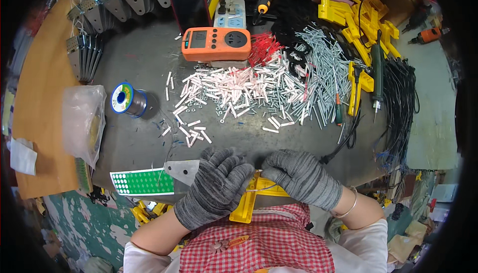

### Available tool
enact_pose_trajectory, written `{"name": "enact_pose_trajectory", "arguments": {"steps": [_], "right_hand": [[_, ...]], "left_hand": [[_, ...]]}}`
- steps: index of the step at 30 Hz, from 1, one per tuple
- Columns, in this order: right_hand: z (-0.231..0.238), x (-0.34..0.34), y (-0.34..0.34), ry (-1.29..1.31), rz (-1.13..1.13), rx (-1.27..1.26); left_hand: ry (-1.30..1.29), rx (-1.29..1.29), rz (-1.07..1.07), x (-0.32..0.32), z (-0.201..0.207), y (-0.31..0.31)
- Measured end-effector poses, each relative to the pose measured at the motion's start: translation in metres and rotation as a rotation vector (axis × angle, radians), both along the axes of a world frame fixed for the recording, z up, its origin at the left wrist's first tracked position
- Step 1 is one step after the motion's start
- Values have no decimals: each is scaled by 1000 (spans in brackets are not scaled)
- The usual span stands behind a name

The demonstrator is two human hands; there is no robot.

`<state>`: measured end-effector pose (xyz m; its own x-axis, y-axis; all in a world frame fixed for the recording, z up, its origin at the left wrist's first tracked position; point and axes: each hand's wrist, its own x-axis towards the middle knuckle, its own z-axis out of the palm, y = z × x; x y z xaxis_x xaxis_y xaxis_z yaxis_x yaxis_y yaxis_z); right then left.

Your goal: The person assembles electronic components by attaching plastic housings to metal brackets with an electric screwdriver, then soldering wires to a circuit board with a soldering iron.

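Both of my hands wear grey striped knit gloves and meet at the near edge of the dark bench. A yellow plastic handle part (243, 208) lies under them, with a thin wire (261, 189) running across it. My left hand (216, 188) is closed on the part, its fingers bent over the top. A silver metal plate (183, 171) with holes sticks out to the left from under that hand. My right hand (302, 178) is curled at the part's right side, thumb and fingers together. What its fingertips pinch is hidden.
Behind the hands lie heaps of white sleeves (219, 86) and long screws (323, 69). A solder spool (130, 101), green sticker sheet (144, 182) and plastic bag (83, 123) sit left. An orange meter (215, 44) stands behind, an electric screwdriver (377, 74) and black cables (398, 104) right.
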<state>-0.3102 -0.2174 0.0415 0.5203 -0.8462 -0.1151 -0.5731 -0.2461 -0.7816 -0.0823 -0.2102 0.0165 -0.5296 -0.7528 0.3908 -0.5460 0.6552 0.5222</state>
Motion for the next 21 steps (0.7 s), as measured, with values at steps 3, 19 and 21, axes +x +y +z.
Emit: {"name": "enact_pose_trajectory", "arguments": {"steps": [3,19,21], "right_hand": [[27,6,-3,98,1,119],[2,-47,-4,-75,237,-181],[5,-31,1,-93,205,-198]], "left_hand": [[39,21,33,4,-1,3],[-3,35,-12,2,2,-3],[-16,37,-23,0,1,-4]]}}
